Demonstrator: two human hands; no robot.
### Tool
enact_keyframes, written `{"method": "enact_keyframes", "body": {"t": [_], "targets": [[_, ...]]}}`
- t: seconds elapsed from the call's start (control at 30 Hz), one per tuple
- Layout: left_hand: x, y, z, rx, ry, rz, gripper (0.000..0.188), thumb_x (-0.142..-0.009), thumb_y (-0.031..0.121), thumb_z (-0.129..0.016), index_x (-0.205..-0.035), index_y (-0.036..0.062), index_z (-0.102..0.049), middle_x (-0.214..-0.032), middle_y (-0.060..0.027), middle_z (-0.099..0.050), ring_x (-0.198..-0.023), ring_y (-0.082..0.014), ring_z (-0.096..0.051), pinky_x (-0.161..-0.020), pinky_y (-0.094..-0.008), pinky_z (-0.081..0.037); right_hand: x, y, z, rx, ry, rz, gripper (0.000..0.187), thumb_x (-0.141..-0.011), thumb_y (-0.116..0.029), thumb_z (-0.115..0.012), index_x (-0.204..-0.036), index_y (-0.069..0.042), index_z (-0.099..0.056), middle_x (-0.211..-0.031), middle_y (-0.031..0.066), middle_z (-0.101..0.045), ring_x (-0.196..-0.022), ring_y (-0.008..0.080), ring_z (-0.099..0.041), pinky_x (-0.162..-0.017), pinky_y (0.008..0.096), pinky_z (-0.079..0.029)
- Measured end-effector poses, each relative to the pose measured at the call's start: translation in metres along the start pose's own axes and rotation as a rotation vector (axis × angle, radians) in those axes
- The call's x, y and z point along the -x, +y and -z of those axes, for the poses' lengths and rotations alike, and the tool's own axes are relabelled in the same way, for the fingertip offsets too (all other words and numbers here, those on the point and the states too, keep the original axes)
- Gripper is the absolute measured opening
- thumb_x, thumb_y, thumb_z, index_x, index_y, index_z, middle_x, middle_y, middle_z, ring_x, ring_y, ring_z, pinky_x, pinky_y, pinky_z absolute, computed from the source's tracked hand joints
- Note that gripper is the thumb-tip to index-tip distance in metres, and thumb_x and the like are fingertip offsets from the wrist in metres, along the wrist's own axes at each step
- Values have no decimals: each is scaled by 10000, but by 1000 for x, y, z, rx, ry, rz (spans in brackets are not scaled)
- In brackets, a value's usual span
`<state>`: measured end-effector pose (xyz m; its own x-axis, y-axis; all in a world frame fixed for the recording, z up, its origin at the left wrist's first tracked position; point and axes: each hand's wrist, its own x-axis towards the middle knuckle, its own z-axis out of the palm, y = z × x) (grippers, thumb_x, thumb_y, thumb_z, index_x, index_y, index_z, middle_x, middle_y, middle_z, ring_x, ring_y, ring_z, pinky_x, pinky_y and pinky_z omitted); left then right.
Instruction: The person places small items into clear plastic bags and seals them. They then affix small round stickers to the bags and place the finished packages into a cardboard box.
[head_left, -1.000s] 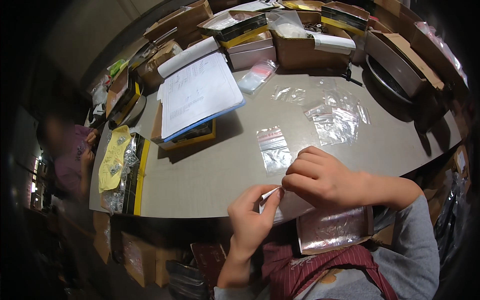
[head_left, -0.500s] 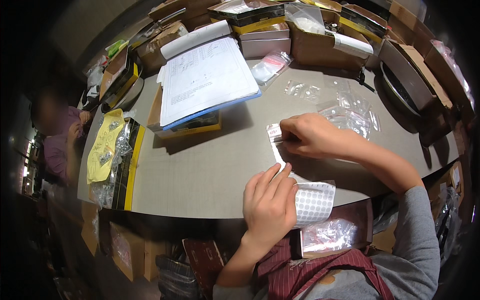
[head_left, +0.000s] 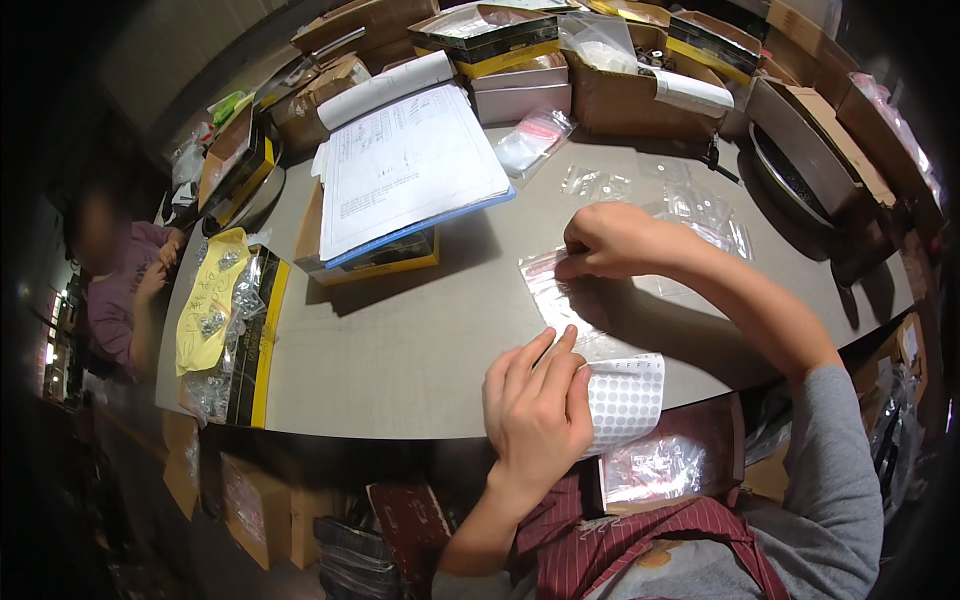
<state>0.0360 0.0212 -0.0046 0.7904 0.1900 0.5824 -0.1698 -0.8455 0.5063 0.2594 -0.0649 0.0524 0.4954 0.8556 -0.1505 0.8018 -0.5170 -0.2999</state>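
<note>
A small clear zip bag [head_left: 551, 298] with a red strip lies flat on the table in front of me. My right hand [head_left: 612, 240] is closed, thumb and fingertips pinched at the bag's upper right edge; the tips are partly hidden. Nearer to me, my left hand [head_left: 537, 400] has its fingers close together, the tips at the bag's lower end. Its thumb side grips a white sheet of round grey stickers [head_left: 628, 395], which sticks out to the right over the table's front edge.
Several small zip bags [head_left: 705, 210] lie beyond my right hand. A blue clipboard with papers [head_left: 415, 165] rests on a box. To the left stands a black-yellow box [head_left: 262, 345] with bagged parts and a yellow paper. Below the edge is an open box of bags [head_left: 655, 465]. Someone sits far left.
The right hand has shifted slightly up over the bag, and more of the bag now shows, turned a little and lying flatter. The left hand and sticker sheet stay nearly in place.
</note>
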Motion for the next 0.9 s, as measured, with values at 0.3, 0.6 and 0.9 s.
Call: {"method": "enact_keyframes", "body": {"t": [0.3, 0.6, 0.9], "targets": [[3, -3, -1, -15, 15, -27, 59, -863, 103, -688, -896, 56, -679, -1211, -123, -724, -1202, -292, -629, -1003, -414, -423, 25, 24, 6, -418, -114, -181, 293, -814, -246, -732, -896, 35, -741, -771, 140, -718, -709, 235, -685, -659, 376, -530], [3, -3, -3, -32, 4, -25, 74, -863, 112, -688, -907, 52, -684, -1192, -120, -731, -1189, -291, -631, -1014, -425, -420, 49, 11, 5, -243, 235, 220, 149, -855, -113, -671, -937, -1, -620, -866, 186, -679, -851, 379, -675, -741, 448, -529], [1, -2, 1, -27, -11, -14, 67, -860, 107, -683, -901, 55, -682, -1169, -119, -740, -1183, -285, -631, -1014, -434, -421, 32, -13, -26, -43, 225, 306, 210, -867, -162, -706, -963, 6, -624, -905, 197, -689, -849, 407, -665, -729, 467, -527]]}}
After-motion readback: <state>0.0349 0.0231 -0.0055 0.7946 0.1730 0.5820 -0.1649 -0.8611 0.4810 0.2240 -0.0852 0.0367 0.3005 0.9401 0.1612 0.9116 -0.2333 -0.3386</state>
